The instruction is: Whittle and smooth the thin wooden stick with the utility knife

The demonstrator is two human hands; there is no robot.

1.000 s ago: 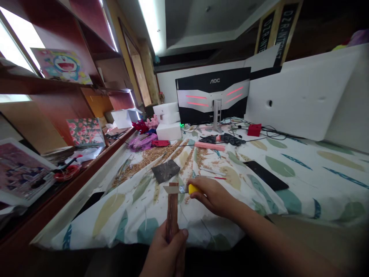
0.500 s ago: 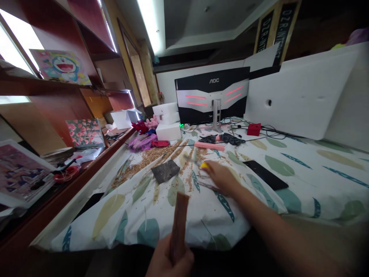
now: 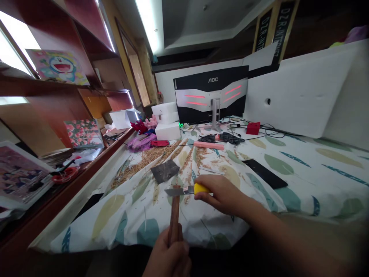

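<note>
My left hand (image 3: 170, 252) is closed around the lower end of a brown wooden stick (image 3: 174, 215), which points up and away from me at the table's near edge. In my right hand (image 3: 220, 192) is a utility knife (image 3: 200, 189) with a yellow handle. Its grey blade (image 3: 174, 192) lies crosswise over the stick near the far end; whether it bites into the wood I cannot tell. Just beyond the blade, a dark grey sheet that looks like sandpaper (image 3: 165, 171) lies on the leaf-patterned cloth (image 3: 147, 231).
Wood shavings (image 3: 155, 155) are scattered over the cloth's left and middle. A pink bar (image 3: 208, 145) lies beyond, before black plastic (image 3: 230, 137). To the right lies a flat black object (image 3: 265, 174). A monitor (image 3: 211, 94), white foam block (image 3: 168, 131) and cables stand behind.
My right hand has come nearer and brought the knife from beyond the stick down across its far end. My left hand keeps hold of the stick, which has tipped slightly.
</note>
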